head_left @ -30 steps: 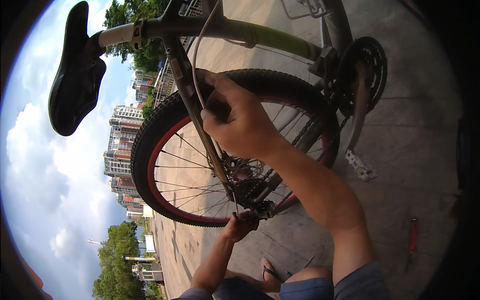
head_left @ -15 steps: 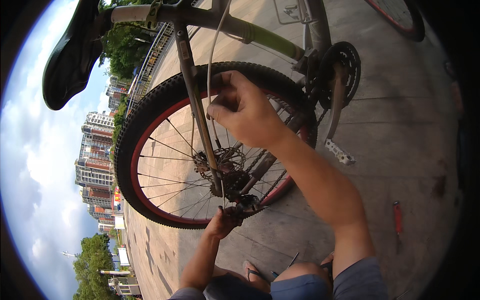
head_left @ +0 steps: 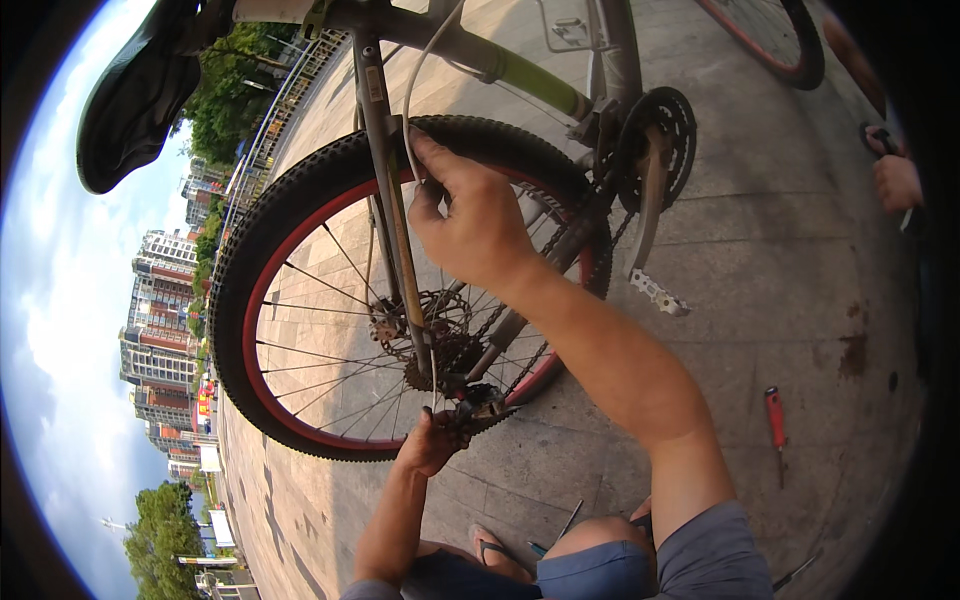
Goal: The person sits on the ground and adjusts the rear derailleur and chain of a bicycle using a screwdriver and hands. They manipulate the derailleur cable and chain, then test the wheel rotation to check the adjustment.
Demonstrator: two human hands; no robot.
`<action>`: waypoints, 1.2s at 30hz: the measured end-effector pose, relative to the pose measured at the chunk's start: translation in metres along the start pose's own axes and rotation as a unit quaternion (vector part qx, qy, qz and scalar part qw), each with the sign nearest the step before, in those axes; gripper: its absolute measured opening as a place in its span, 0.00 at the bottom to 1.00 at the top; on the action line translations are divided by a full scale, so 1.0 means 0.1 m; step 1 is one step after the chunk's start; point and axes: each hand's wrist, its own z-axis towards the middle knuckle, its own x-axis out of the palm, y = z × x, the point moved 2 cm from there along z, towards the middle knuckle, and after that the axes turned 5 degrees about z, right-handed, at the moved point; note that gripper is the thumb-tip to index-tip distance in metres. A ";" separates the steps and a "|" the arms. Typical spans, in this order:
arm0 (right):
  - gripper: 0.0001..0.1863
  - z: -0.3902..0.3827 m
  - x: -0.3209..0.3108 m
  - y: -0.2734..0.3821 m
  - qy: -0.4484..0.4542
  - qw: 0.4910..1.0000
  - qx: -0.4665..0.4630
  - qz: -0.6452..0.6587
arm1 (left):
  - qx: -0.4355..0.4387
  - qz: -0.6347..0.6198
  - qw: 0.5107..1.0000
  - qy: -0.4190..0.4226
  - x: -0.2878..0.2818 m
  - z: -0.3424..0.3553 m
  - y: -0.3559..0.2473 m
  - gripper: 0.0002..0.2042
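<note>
A bicycle's rear wheel, with a knobbly black tyre (head_left: 235, 235) and red rim, fills the middle. My right hand (head_left: 475, 215) is closed beside the seat stay (head_left: 378, 130), pinching a thin pale cable housing (head_left: 408, 105) that hangs from the frame above. Lower down, my left hand (head_left: 432, 443) is wrapped round the rear derailleur (head_left: 484, 402), its thumb pointing up by a thin cable end. The fingers behind the derailleur are partly hidden. Between the hands sit the brake disc and the sprockets (head_left: 455, 355), with the chain running to the chainrings (head_left: 680, 150).
A red-handled screwdriver (head_left: 776, 415) lies on the paving at right. Another thin tool (head_left: 572, 517) is by my feet. The crank's pedal (head_left: 658, 293) juts out right of my forearm. At the far right, another person's hand (head_left: 898, 183) and a second wheel (head_left: 800, 60) show.
The view has shifted, so the bicycle sits slightly further left. My right fingers have closed in on the cable housing. Another person's hand has come into view at the right edge.
</note>
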 end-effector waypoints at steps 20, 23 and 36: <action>0.18 0.26 -0.02 0.20 0.053 0.872 0.403 0.274 | -0.124 -0.111 0.970 -0.180 0.32 0.01 -0.15 0.32; 0.15 0.23 -0.04 0.26 -0.018 0.880 0.420 0.221 | -0.152 -0.131 0.958 -0.205 0.39 0.05 -0.21 0.34; 0.16 0.37 -0.12 0.51 -0.017 0.884 0.436 0.166 | -0.140 -0.089 0.971 -0.171 0.47 0.05 -0.30 0.35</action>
